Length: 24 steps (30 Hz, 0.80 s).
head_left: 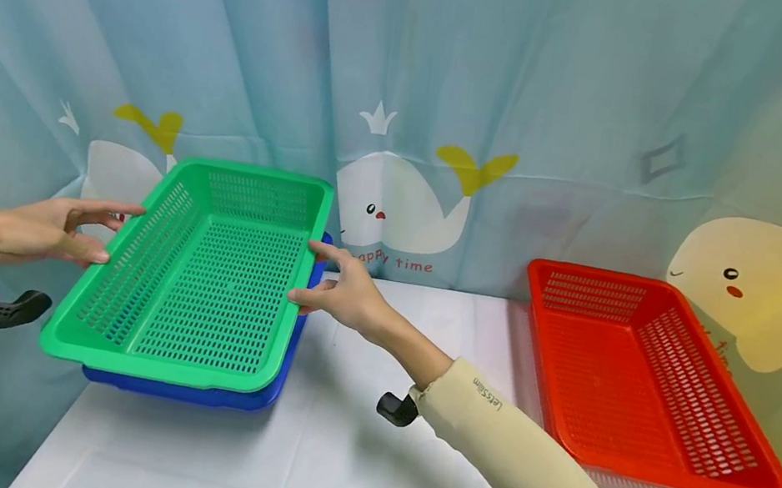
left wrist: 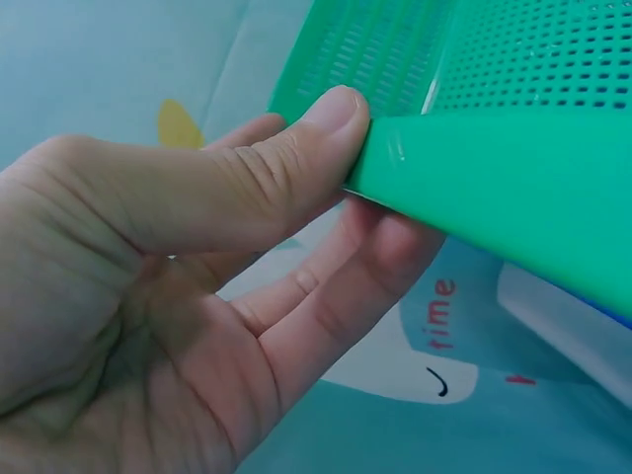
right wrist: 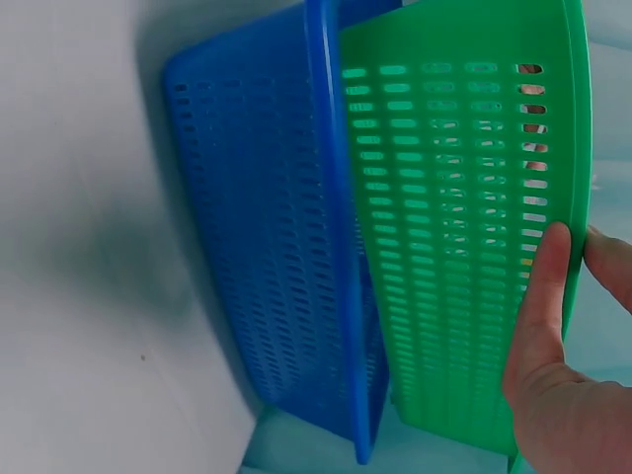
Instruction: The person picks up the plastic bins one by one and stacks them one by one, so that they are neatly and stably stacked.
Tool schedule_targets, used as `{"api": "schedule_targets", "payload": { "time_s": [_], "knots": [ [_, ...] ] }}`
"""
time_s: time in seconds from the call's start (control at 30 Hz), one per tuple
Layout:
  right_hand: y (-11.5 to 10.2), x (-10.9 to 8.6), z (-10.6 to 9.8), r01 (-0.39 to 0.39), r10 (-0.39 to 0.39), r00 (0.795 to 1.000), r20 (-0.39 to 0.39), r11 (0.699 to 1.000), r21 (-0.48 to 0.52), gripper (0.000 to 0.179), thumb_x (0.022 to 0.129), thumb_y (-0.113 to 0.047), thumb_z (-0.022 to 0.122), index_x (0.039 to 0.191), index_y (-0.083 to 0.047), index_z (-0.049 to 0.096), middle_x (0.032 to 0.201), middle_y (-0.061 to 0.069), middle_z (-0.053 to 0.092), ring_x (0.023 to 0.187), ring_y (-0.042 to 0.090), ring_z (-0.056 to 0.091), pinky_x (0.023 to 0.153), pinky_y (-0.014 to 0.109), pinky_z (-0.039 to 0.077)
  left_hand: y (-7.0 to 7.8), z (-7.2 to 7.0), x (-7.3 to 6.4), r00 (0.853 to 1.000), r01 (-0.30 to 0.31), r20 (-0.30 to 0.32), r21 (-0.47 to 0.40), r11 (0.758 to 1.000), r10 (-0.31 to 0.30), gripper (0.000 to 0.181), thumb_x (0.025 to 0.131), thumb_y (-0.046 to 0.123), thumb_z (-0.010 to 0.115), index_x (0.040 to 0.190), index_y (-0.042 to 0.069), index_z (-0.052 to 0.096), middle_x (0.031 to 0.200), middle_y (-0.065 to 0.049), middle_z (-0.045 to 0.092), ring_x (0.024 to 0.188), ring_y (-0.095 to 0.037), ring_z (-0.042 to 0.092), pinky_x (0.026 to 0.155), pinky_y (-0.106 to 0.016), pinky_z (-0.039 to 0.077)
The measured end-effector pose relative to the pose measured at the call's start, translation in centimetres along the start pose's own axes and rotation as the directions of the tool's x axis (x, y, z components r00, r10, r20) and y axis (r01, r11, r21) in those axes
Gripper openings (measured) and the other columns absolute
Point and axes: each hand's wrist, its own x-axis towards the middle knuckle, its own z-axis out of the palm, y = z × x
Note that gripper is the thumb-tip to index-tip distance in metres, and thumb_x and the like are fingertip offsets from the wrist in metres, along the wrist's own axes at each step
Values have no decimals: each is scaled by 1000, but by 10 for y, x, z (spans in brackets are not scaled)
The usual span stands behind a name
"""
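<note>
The green basket [head_left: 225, 287] lies directly between the left hand [head_left: 52, 227] and the right hand [head_left: 346, 288], at the left of the scene and over the blue basket [right wrist: 257, 197]; its long axis runs roughly from near to far, so the hands face each other across its two long rims, and neither is nearer, since both touch it. The relation that seems to matter most is green against blue — in the right wrist view the two rims stand apart and at an angle, the green walls reaching partly behind the blue rim, so the two look not fully nested; whether their bottoms touch is hidden. The left fingers are clamped on the left rim, thumb above and other fingers below; the right fingers pinch the right rim, one on the outer wall and another over the edge. Counted, there is one green basket, one blue basket and one red basket [head_left: 620, 388], the last well apart on the right side of the white surface [head_left: 344, 456]; one pale ribbed edge [head_left: 643, 487] shows beneath the red one, its shape mostly hidden; three printed whales show on the curtain [head_left: 464, 61] at the far side — the left one partly covered.
</note>
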Motion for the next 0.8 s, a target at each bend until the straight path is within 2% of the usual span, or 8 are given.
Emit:
{"api": "schedule_targets", "payload": {
  "time_s": [0.07, 0.2, 0.43, 0.5, 0.57, 0.67, 0.73, 0.8],
  "knots": [
    [4, 2, 1, -7, 7, 1000, -3, 1000, -2, 88, 89, -15, 83, 162, -16, 33, 117, 6, 70, 88, 33, 76, 111, 50, 44, -3, 0, 3, 1000, -4, 12, -6, 1000, 4, 82, 98, 8, 69, 165, 17, 22, 157, -26, 17, 117, 4, 46, 89, -35, 57],
    [11, 5, 5, -16, 16, 1000, 5, 1000, 10, 88, 91, -14, 81, 163, -14, 31, 87, 13, 77, 91, 37, 75, 112, 49, 43, -11, 2, 9, 1000, -4, 27, -29, 1000, 5, 81, 98, 7, 68, 165, 15, 23, 156, -27, 19, 114, 1, 54, 89, -38, 57],
    [22, 7, 11, -44, 44, 999, -6, 999, 13, 88, 91, -13, 81, 163, -14, 30, 83, 13, 76, 83, 28, 76, 113, 52, 40, -25, 7, 16, 999, 17, 45, -81, 997, -14, 81, 97, 3, 68, 164, 19, 26, 155, -28, 18, 110, -6, 61, 88, -37, 57],
    [25, 8, 12, -53, 53, 998, -15, 998, 16, 89, 90, -14, 82, 163, -15, 31, 90, 14, 76, 83, 28, 76, 113, 53, 39, -29, 8, 18, 998, 17, 54, -101, 995, -12, 80, 97, 2, 67, 164, 19, 26, 155, -29, 17, 111, -6, 60, 88, -36, 57],
    [28, 8, 13, -55, 56, 998, -23, 998, 19, 89, 89, -14, 82, 162, -15, 32, 109, 13, 74, 82, 27, 76, 114, 53, 38, -32, 9, 21, 998, 20, 61, -117, 993, -13, 80, 97, 2, 67, 164, 19, 27, 156, -29, 17, 111, -6, 61, 88, -36, 57],
    [32, 8, 15, -57, 58, 998, -35, 998, 20, 88, 88, -13, 83, 161, -14, 34, 136, 11, 60, 81, 25, 76, 111, 50, 40, -36, 12, 23, 997, 27, 71, -125, 992, -18, 80, 97, 3, 67, 164, 18, 26, 157, -29, 16, 113, -3, 58, 91, -38, 57],
    [34, 8, 15, -60, 60, 998, -35, 998, 20, 88, 88, -13, 83, 161, -14, 34, 145, 9, 52, 80, 24, 76, 103, 46, 44, -39, 14, 24, 997, 36, 74, -129, 991, -27, 80, 98, 4, 68, 165, 18, 26, 159, -30, 16, 114, -1, 56, 94, -42, 56],
    [36, 8, 15, -65, 65, 997, -32, 998, 21, 88, 88, -13, 83, 161, -14, 34, 145, 9, 52, 79, 24, 76, 91, 41, 46, -40, 16, 25, 997, 44, 73, -127, 991, -35, 80, 98, 5, 68, 165, 18, 26, 159, -30, 15, 114, 1, 55, 96, -47, 56]
  ]
}}
